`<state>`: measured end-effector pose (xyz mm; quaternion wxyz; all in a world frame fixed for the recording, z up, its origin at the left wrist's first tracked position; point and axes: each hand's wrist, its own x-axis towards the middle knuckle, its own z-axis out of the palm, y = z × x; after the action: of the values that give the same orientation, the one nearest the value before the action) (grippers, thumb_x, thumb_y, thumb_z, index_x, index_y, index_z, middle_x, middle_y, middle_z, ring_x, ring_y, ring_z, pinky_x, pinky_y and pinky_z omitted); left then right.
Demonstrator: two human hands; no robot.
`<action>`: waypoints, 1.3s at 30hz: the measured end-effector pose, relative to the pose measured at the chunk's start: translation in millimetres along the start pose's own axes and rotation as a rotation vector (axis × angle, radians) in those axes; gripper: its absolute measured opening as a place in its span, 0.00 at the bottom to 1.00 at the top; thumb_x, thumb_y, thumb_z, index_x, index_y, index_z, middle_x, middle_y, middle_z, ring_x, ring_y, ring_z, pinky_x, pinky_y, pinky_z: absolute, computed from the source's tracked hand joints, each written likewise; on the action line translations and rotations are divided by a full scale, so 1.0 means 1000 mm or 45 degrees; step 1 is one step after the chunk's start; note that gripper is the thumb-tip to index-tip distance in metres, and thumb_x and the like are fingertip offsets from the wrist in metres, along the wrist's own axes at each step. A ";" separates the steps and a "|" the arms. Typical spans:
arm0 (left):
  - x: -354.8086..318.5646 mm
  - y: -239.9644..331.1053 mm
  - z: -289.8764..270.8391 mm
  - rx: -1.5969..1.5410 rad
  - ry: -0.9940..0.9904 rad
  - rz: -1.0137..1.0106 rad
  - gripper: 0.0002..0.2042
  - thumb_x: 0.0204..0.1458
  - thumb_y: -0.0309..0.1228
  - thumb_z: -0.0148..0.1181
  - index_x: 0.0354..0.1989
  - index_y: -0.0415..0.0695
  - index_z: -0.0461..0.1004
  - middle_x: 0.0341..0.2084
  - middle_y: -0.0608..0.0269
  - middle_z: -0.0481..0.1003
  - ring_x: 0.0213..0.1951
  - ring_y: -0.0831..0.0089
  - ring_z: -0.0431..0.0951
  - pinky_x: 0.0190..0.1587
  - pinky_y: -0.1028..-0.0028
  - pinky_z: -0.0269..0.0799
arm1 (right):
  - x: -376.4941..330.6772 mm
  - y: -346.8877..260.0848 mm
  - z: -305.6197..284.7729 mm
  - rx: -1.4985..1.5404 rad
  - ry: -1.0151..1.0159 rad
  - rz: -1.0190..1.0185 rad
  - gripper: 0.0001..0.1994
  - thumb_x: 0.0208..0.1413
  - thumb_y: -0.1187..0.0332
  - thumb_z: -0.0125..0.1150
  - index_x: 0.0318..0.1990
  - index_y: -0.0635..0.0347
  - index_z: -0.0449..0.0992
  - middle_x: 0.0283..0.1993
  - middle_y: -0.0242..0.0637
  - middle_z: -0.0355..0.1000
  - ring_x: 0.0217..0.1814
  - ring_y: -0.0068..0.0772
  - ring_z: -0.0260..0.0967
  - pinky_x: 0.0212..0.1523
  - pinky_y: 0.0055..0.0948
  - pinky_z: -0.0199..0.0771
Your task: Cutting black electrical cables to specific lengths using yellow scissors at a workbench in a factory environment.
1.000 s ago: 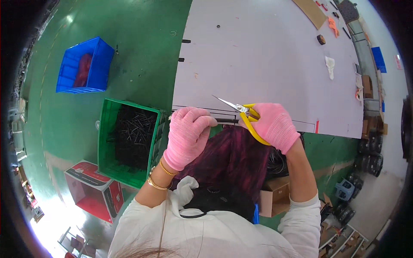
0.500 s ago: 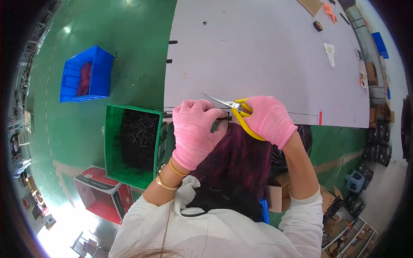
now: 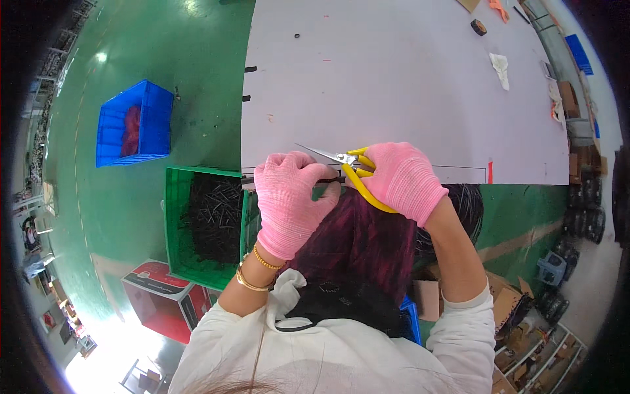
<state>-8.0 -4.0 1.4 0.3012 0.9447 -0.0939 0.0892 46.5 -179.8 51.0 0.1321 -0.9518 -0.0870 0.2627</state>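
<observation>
In a pink knit glove, my left hand [image 3: 290,203] rests at the near edge of the table. Its thumb and fingers pinch a thin black strip [image 3: 333,180], which runs along that edge. My right hand [image 3: 405,180], gloved the same way, is wrapped round scissors [image 3: 371,190] with yellow handles and slim pointed silver blades. The blades look nearly together and point left, over the tabletop just beyond my left fingers. My left hand hides much of the strip, and I cannot tell whether the blades touch it.
The pale table [image 3: 394,79] carries a black tape roll [image 3: 478,27] and a white glove-like cloth [image 3: 500,69]. Left of me stands a green crate [image 3: 172,223] of black pieces, with a red box [image 3: 157,299] behind it. A blue bin [image 3: 154,121] stands farther off. Black coils [image 3: 467,210] lie under the table.
The whole view has shifted slightly. Both hands keep nearly the same pose, with the strip and the scissors still held.
</observation>
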 end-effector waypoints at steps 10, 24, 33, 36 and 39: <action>0.002 -0.002 0.000 0.065 -0.037 0.040 0.10 0.35 0.33 0.72 0.29 0.52 0.83 0.29 0.66 0.76 0.39 0.60 0.73 0.43 0.61 0.65 | -0.009 0.014 0.017 0.103 0.213 -0.176 0.16 0.53 0.56 0.66 0.37 0.61 0.80 0.30 0.49 0.75 0.33 0.50 0.76 0.35 0.40 0.76; -0.001 -0.011 -0.001 -0.009 0.008 0.150 0.09 0.34 0.31 0.70 0.28 0.55 0.80 0.29 0.69 0.74 0.36 0.62 0.73 0.41 0.62 0.64 | -0.099 0.002 0.084 1.693 0.302 -0.055 0.06 0.54 0.79 0.59 0.34 0.60 0.68 0.31 0.26 0.63 0.30 0.15 0.59 0.28 0.16 0.61; -0.011 0.000 -0.005 0.026 0.041 0.192 0.08 0.34 0.32 0.69 0.26 0.56 0.79 0.28 0.71 0.73 0.35 0.64 0.72 0.40 0.63 0.63 | -0.105 -0.006 0.156 1.531 -0.097 0.098 0.04 0.65 0.71 0.48 0.36 0.59 0.66 0.27 0.26 0.60 0.27 0.16 0.58 0.31 0.18 0.63; -0.011 0.003 -0.012 0.047 0.049 0.200 0.09 0.32 0.30 0.69 0.26 0.56 0.79 0.28 0.70 0.72 0.36 0.64 0.72 0.40 0.63 0.64 | -0.106 -0.015 0.142 1.474 0.017 0.014 0.06 0.66 0.69 0.47 0.36 0.59 0.67 0.26 0.26 0.61 0.26 0.17 0.58 0.29 0.19 0.62; -0.009 0.005 -0.013 0.058 0.062 0.221 0.09 0.33 0.30 0.68 0.26 0.57 0.78 0.28 0.71 0.72 0.35 0.64 0.72 0.39 0.63 0.64 | -0.104 -0.017 0.139 1.425 0.022 0.017 0.06 0.66 0.69 0.47 0.36 0.59 0.67 0.26 0.27 0.62 0.25 0.18 0.59 0.28 0.19 0.63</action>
<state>-19.1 1.1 12.9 0.2729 0.9372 -0.1660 0.1402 -116.0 -159.9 -9.6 0.6163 -0.7392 0.0727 0.2618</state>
